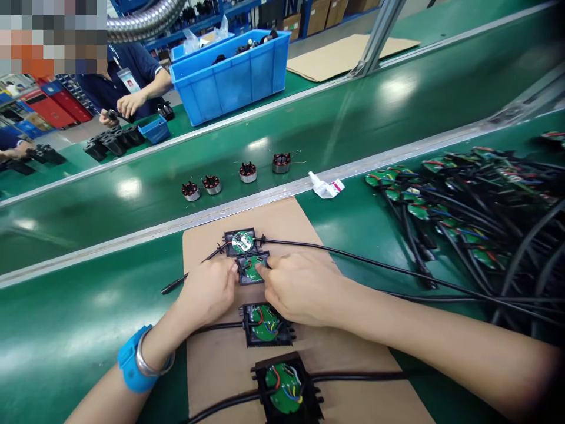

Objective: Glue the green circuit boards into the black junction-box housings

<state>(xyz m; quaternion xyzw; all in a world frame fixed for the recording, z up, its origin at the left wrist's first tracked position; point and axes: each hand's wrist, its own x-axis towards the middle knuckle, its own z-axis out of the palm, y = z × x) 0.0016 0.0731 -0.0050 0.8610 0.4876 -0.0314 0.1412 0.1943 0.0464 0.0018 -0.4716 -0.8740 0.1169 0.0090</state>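
Both of my hands are on a small black plastic housing [242, 278] with a round green circuit board [252, 268] in it. My left hand [209, 291] is closed, its fingertips pinching the housing's left edge. From the other side, my right hand [300, 288] grips the right edge with curled fingers, one fingertip pressing on the board. Just beyond lies another housing with a board marked in white [242, 242]. Nearer me are two more cabled housings, one with a green board [265, 323] and one with a larger-looking board [283, 387]. The fingertips' undersides are hidden.
Brown cardboard [220, 359] lies under the housings. A heap of cabled boards [459, 206] sits at the right. Several copper-wound motor stators [248, 172] stand on the green belt, near a white tube [325, 187]. Beyond are a blue bin [233, 79] and a co-worker's hands [130, 104].
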